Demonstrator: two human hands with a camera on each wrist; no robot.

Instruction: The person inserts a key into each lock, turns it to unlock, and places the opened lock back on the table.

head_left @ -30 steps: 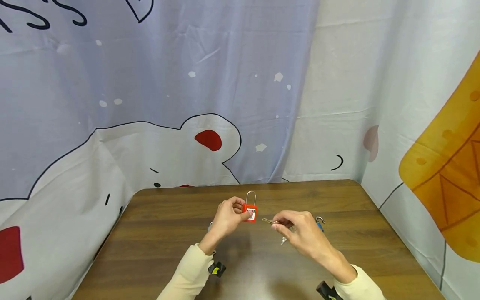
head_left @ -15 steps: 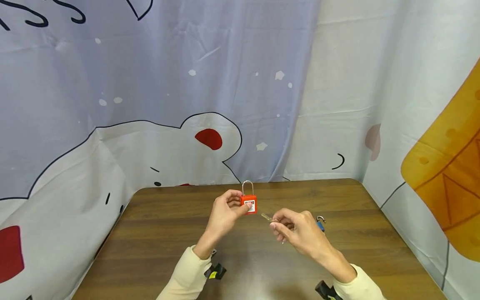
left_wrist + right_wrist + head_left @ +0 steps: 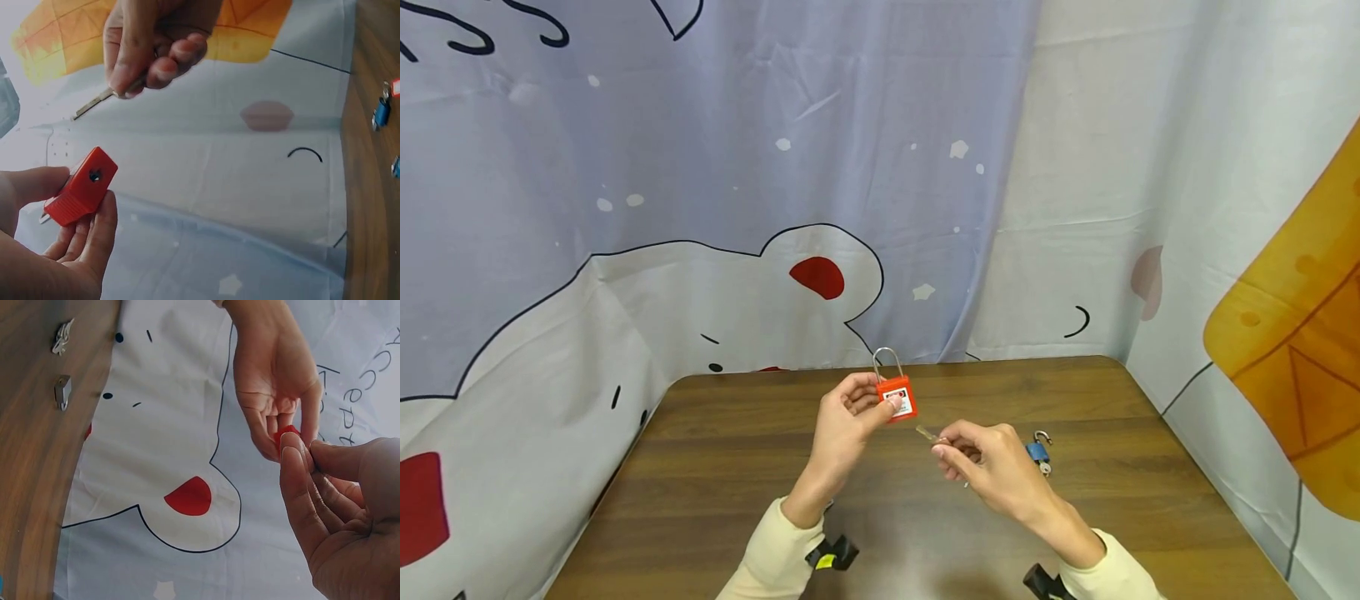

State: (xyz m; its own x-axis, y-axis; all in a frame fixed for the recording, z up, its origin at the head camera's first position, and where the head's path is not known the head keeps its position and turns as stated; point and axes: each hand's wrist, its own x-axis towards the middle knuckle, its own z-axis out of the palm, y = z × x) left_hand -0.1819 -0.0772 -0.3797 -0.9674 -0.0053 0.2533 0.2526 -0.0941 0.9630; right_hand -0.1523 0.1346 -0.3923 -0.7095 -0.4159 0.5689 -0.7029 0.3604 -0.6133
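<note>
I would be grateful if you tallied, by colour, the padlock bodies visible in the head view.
Red: 1, the red padlock held in the left hand
Blue: 1, the blue padlock on the table
Total: 2

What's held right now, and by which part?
Left hand: red padlock, gripped by its body. Right hand: key, pinched at its head end, blade sticking out.

red padlock (image 3: 82,189): aloft, tilted | metal key (image 3: 94,105): aloft, near padlock, apart
</note>
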